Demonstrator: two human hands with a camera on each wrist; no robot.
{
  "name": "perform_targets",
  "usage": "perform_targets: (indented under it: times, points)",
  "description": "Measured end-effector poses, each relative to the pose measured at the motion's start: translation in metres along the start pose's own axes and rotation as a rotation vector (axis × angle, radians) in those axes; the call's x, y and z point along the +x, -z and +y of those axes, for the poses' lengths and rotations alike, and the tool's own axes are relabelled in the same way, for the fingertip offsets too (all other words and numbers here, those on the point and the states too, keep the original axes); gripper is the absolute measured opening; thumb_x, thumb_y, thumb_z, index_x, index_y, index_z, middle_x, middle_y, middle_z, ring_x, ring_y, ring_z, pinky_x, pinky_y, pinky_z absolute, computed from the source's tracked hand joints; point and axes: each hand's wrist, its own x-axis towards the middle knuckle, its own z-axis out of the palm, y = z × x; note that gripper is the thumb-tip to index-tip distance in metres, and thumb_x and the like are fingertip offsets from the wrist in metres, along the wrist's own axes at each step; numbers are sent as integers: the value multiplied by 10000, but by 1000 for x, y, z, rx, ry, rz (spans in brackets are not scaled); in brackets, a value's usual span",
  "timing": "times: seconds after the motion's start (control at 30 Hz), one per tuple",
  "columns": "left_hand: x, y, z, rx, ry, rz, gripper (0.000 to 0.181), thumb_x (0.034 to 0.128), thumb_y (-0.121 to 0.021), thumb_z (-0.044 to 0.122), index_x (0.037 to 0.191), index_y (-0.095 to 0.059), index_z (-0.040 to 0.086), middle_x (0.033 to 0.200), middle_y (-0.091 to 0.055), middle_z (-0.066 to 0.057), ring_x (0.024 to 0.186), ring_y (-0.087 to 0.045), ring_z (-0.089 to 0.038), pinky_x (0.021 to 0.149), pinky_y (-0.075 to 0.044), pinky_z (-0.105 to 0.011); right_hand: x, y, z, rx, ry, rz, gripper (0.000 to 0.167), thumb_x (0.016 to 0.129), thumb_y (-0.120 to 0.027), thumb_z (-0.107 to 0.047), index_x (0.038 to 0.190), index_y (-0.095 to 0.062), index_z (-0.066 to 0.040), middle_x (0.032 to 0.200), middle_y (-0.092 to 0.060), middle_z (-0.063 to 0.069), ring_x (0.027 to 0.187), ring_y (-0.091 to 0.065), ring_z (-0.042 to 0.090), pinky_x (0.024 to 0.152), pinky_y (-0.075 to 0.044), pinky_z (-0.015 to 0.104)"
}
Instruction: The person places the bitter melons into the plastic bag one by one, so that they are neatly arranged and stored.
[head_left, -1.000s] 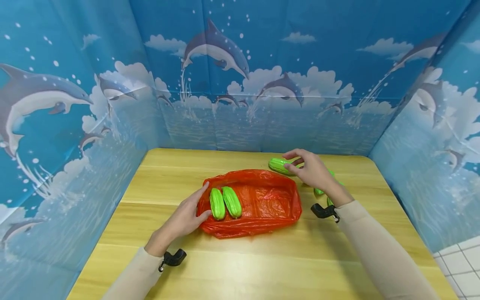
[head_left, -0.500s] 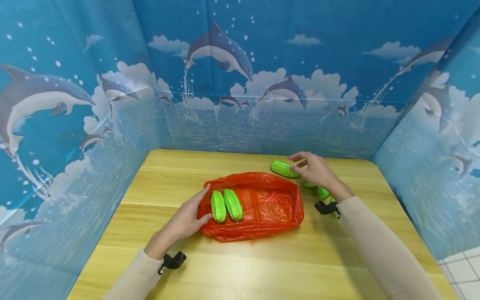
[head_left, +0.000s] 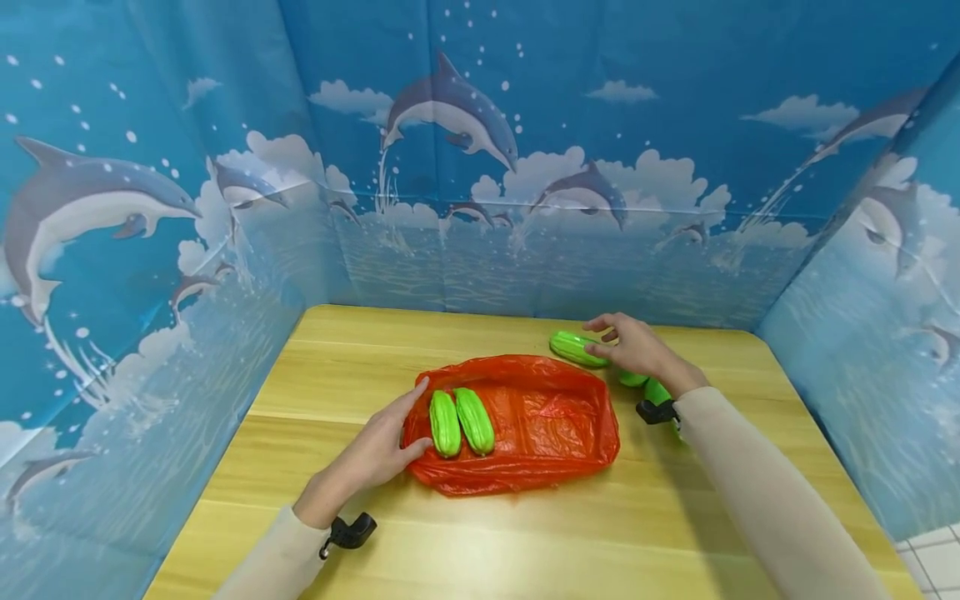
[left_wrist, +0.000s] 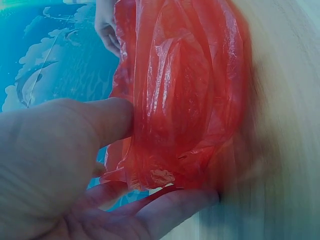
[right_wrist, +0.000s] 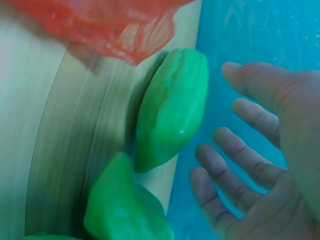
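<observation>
A red plastic bag (head_left: 517, 482) lies wide open on the table, two green ridged gourds side by side at its left end: a left one (head_left: 445, 423) and a right one (head_left: 475, 421). My left hand (head_left: 375, 446) spans that end, thumb and fingers spread and touching the bag. In the left wrist view, the thumb lies against the bag (left_wrist: 185, 90); part of the fingers is hidden. At the back, my right hand (head_left: 637, 346) hovers beside another gourd (head_left: 576, 347). The right wrist view shows a gap between its loosely bent fingers and this gourd (right_wrist: 172, 110).
More green gourds (head_left: 656, 392) lie under and behind my right forearm, partly hidden; one pointed gourd (right_wrist: 122, 210) shows in the right wrist view. A dolphin-print curtain (head_left: 510, 267) stands along the back and sides of the wooden table (head_left: 480, 542).
The head view has tilted, so the whole scene sits slightly lower and further right. My right hand stays by the same gourd and my left hand keeps its place at the bag.
</observation>
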Motion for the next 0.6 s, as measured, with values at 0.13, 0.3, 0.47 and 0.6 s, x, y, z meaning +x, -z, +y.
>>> perform_targets:
  times: [0.13,0.3,0.47,0.6]
  points:
    - [-1,0,0,-9,10,4,966,1104,-808,140,1879,-232,134,1900,-377,-180,1741,-422,-448,1406,-399,-644,8,-4,5,-16,-13,-34,567,1163,-752,-321,1642,-632,-42,1684,-576,289,1470,-640,528,1156,-611,700]
    - [-1,1,-1,-5,12,8,966,1106,-806,144,1881,-229,148,1899,-381,-177,1736,-429,-449,1406,-399,-649,15,-7,12,-27,-22,-65,580,1155,-765,-306,1653,-622,-46,1688,-580,296,1484,-622,539,1171,-603,700]
    - [-1,0,-1,-8,15,12,966,1104,-808,143,1881,-234,153,1899,-382,-173,1735,-431,-449,1406,-401,-650,16,-8,18,-29,-25,-69,581,1144,-780,-312,1638,-632,-43,1645,-620,305,1458,-642,548,1170,-602,701]
    - [-2,0,-2,-10,25,13,972,1102,-812,148,1882,-232,161,1905,-374,-161,1740,-427,-441,1405,-404,-646,17,-9,21,-46,-31,-68,600,1134,-795,-319,1632,-630,-28,1637,-638,308,1452,-657,552,1175,-600,704]
